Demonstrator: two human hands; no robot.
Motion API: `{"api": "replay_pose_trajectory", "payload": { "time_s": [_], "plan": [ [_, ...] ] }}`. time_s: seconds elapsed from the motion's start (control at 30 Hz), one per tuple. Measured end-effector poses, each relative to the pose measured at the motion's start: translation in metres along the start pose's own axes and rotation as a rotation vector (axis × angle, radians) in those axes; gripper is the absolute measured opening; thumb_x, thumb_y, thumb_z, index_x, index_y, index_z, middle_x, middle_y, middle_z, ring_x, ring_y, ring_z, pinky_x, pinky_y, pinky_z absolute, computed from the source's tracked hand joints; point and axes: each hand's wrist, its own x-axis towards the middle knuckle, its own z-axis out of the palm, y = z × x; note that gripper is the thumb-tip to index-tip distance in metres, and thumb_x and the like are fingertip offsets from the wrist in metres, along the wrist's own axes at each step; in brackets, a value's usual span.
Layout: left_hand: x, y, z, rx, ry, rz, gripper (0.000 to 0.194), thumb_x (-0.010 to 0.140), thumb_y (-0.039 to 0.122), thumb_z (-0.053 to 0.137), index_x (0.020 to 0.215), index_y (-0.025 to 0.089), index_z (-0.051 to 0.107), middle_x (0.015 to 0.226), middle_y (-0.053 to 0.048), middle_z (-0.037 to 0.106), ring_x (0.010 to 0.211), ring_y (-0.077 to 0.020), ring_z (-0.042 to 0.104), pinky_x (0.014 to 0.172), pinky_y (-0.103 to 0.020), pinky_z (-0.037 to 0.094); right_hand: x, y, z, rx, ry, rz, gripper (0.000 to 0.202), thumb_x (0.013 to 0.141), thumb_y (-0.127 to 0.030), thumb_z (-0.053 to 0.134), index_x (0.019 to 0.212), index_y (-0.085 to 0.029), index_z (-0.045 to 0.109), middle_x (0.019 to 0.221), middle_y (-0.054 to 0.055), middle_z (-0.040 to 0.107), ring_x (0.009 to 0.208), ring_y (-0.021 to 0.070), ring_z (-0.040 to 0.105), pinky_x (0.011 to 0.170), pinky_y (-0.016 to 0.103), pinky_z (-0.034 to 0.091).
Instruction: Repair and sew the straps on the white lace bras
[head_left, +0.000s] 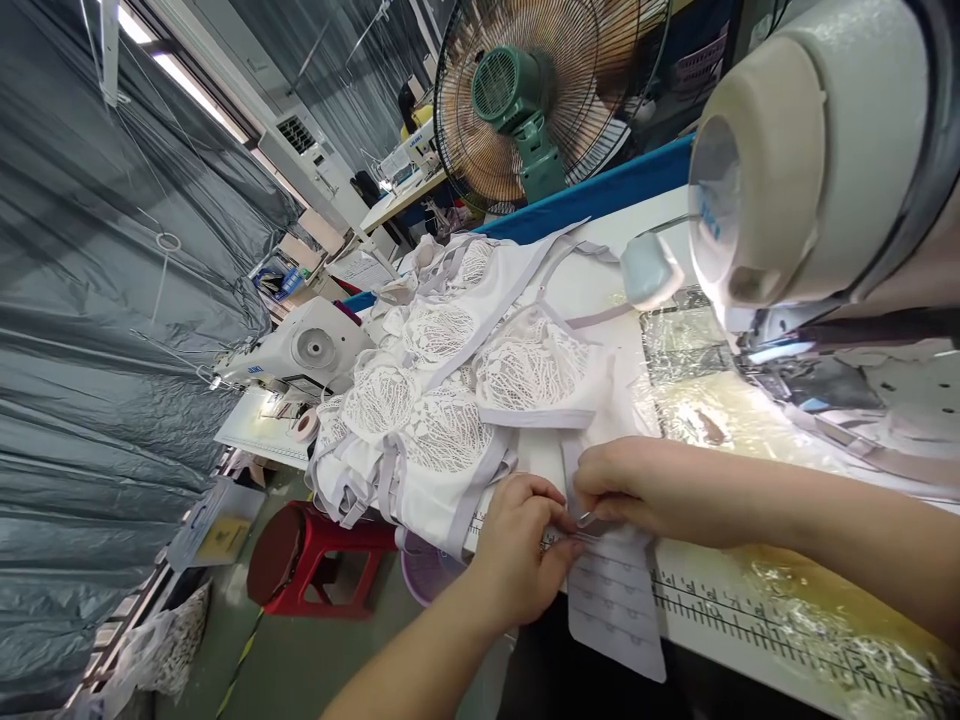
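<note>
My left hand (pixel 529 545) is closed at the table's front edge, thumb and fingertips pinching the pale strap end. Beside it, my right hand (pixel 619 485) is closed on the same strap, with a small shiny metal piece (pixel 586 519) between the two hands. A white strip with rows of small hooks or loops (pixel 616 605) hangs from there over the edge. Just behind the hands lies a white lace bra cup (pixel 534 365). More white lace bras (pixel 442 430) are piled to the left.
A sewing machine head (pixel 795 170) stands at the right over a plastic-covered bed. Behind are a large fan (pixel 540 100) and another machine (pixel 307 345) at the left. A red stool (pixel 330 560) and purple basket (pixel 427 568) stand below; a person is partly visible far back.
</note>
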Motion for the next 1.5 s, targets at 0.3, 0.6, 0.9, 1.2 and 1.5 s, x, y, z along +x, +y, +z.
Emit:
{"api": "replay_pose_trajectory", "payload": {
  "time_s": [0.3,0.6,0.9,1.2,1.5],
  "plan": [
    [0.007,0.002,-0.005,0.075,-0.099,0.062,0.015,0.071,0.015,0.063,0.082,0.019,0.055,0.098,-0.006,0.053,0.099,-0.0206,0.047,0.09,-0.039,0.04,0.002,0.006,-0.005,0.16,-0.048,0.025,0.013,0.075,-0.022,0.045,0.072,-0.018,0.057,0.075,0.003,0.06,0.07,0.0169,0.053,0.062,0.029,0.039],
    [0.009,-0.003,-0.004,0.166,-0.095,0.081,0.011,0.068,0.017,0.067,0.075,0.018,0.058,0.09,-0.004,0.051,0.09,-0.0181,0.048,0.082,-0.034,0.045,-0.003,0.001,0.001,0.929,-0.095,0.177,0.023,0.079,-0.039,0.053,0.071,-0.02,0.041,0.072,0.002,0.061,0.076,0.0174,0.063,0.071,0.032,0.05],
    [-0.015,-0.006,0.02,0.35,0.393,0.403,0.009,0.077,0.011,0.048,0.076,0.017,0.055,0.08,-0.003,0.053,0.085,-0.0153,0.047,0.092,-0.042,0.036,0.003,0.006,0.01,0.999,-0.118,0.234,0.028,0.076,-0.036,0.057,0.066,-0.019,0.037,0.074,-0.002,0.052,0.086,0.0159,0.06,0.082,0.031,0.048],
    [-0.014,-0.015,0.017,0.37,0.341,0.538,0.009,0.081,0.011,0.048,0.08,0.016,0.056,0.088,0.003,0.065,0.085,-0.0115,0.049,0.09,-0.03,0.035,-0.001,-0.007,0.006,0.07,-0.028,0.166,0.014,0.08,-0.023,0.038,0.067,-0.02,0.041,0.067,0.001,0.054,0.061,0.0138,0.047,0.055,0.025,0.036],
    [-0.013,-0.016,0.019,0.341,0.343,0.504,0.011,0.082,0.012,0.047,0.082,0.017,0.056,0.085,0.005,0.066,0.079,-0.0087,0.051,0.092,-0.029,0.032,-0.007,-0.012,0.011,-0.108,0.017,0.104,0.018,0.082,-0.023,0.036,0.064,-0.021,0.04,0.066,0.001,0.053,0.057,0.0146,0.048,0.052,0.026,0.032]
  ]
}}
